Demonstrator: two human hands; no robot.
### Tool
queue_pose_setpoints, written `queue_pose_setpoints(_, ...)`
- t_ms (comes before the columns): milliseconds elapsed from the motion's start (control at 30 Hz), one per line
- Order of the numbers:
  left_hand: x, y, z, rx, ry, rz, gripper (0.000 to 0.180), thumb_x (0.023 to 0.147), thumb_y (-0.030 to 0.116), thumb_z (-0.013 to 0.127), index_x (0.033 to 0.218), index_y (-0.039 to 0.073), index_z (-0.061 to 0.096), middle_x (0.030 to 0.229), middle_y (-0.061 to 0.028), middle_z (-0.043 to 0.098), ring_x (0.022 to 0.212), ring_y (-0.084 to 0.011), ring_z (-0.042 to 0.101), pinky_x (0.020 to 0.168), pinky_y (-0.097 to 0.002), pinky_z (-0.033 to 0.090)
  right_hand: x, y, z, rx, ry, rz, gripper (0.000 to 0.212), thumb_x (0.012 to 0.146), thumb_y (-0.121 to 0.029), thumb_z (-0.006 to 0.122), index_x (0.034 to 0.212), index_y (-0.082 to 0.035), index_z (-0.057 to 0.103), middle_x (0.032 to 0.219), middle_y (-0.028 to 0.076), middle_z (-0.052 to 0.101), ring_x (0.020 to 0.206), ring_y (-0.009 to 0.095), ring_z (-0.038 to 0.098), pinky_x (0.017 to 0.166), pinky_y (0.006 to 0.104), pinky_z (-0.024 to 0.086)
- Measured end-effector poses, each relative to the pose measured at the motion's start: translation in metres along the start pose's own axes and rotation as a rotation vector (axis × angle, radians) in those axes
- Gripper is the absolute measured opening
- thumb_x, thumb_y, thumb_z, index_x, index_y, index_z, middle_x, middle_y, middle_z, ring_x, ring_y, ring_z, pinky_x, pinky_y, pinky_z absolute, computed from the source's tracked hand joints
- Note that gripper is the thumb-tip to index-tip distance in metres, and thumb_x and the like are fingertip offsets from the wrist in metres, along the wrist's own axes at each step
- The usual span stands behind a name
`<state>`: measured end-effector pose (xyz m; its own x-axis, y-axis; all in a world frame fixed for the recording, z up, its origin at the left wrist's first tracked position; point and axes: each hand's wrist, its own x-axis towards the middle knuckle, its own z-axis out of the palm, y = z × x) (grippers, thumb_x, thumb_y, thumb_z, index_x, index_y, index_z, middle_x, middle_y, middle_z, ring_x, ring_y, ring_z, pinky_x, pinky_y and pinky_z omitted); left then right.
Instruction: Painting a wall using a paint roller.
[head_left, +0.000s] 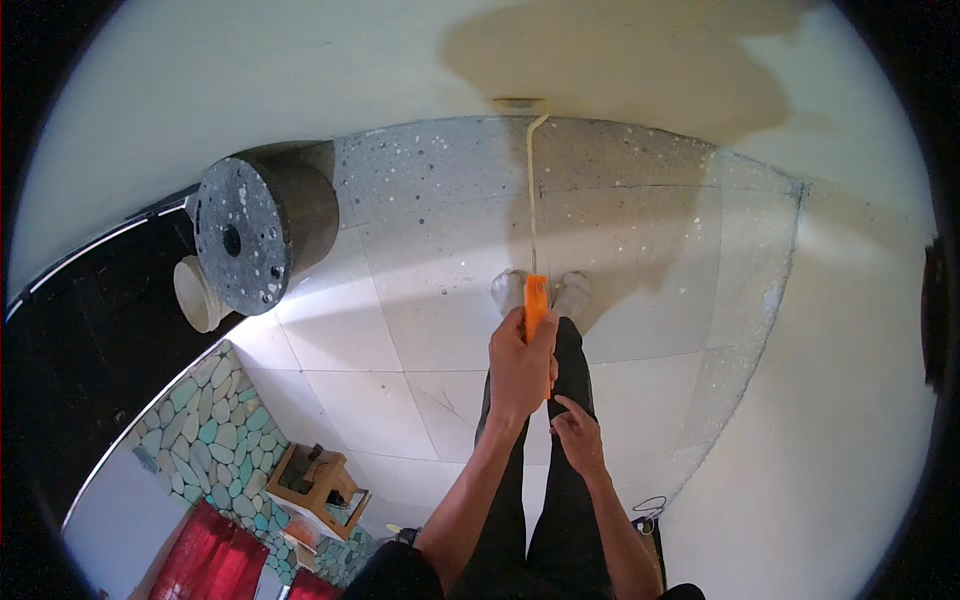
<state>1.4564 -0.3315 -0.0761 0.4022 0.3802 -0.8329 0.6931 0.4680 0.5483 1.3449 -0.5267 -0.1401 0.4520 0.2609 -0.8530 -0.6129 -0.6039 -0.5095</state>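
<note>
My left hand (522, 365) is closed round the orange handle (537, 295) of a paint roller. From the handle, the roller's long, thin, cream-coated frame (532, 190) runs straight ahead. It bends near the far end, where the roller head (519, 104) lies against the lower part of the wall, just above the floor. My right hand (577, 430) is beside my right leg, with its fingers apart and nothing visible in it. One fingertip of this hand comes close to the lower end of the handle; I cannot tell whether they touch.
A grey, paint-spattered drum (240, 235) stands at the left by the wall, a white bucket (201, 295) beside it. Lower left are a wooden stool-like frame (312, 485), pebble-patterned flooring (215, 430) and red cloth (212, 555). Paint specks dot the floor tiles (450, 270). A wall (850, 330) rises at right.
</note>
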Motion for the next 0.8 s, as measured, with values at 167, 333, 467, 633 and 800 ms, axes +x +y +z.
queue_pose_setpoints(167,-0.048,-0.008,-0.002,-0.061,-0.011,-0.047,0.024,0.095,0.024,0.057,0.089,0.002,0.052,0.06,0.0,0.046,0.041,-0.0069,0.045,0.039,-0.0233,0.036,0.004,0.01,-0.011,0.014,0.026,-0.065,0.036,0.09,-0.008,0.056,0.125,-0.004,0.057,0.08,0.01,0.067,0.071,0.015,0.066,0.071,0.0291,0.054)
queue_pose_setpoints(333,-0.061,-0.011,-0.019,-0.081,-0.055,-0.073,0.021,0.097,0.021,0.053,0.1,0.001,0.052,0.063,0.0006,0.046,0.041,-0.0059,0.043,0.039,-0.0222,0.035,-0.001,0.011,-0.012,0.1,0.02,-0.005,0.036,0.091,-0.007,0.054,0.127,-0.003,0.056,0.082,0.009,0.067,0.073,0.015,0.066,0.071,0.0289,0.054)
queue_pose_setpoints(467,-0.052,-0.009,-0.026,-0.041,-0.057,-0.093,0.019,0.097,0.02,0.052,0.101,0.002,0.052,0.064,0.0,0.047,0.041,-0.0059,0.043,0.039,-0.0223,0.035,0.002,0.008,-0.01,0.011,0.008,0.016,0.036,0.091,-0.008,0.055,0.127,-0.003,0.056,0.082,0.009,0.066,0.074,0.014,0.066,0.071,0.0284,0.054)
queue_pose_setpoints(633,-0.046,-0.011,-0.024,-0.008,-0.09,-0.044,0.026,0.098,0.027,0.053,0.105,0.002,0.052,0.069,-0.0001,0.049,0.042,-0.0057,0.046,0.038,-0.0199,0.039,0.001,0.003,-0.012,0.004,0.003,0.025,0.037,0.091,-0.009,0.055,0.127,-0.004,0.056,0.081,0.008,0.066,0.074,0.014,0.066,0.071,0.0276,0.053)
queue_pose_setpoints(800,-0.016,0.005,-0.018,-0.036,-0.033,-0.023,0.019,0.095,0.021,0.055,0.091,0.003,0.051,0.063,0.0,0.047,0.041,-0.0064,0.043,0.038,-0.0224,0.035,0.003,0.006,-0.014,0.003,0.003,0.043,0.036,0.092,-0.009,0.054,0.128,-0.004,0.056,0.082,0.008,0.066,0.074,0.014,0.065,0.071,0.0275,0.054)
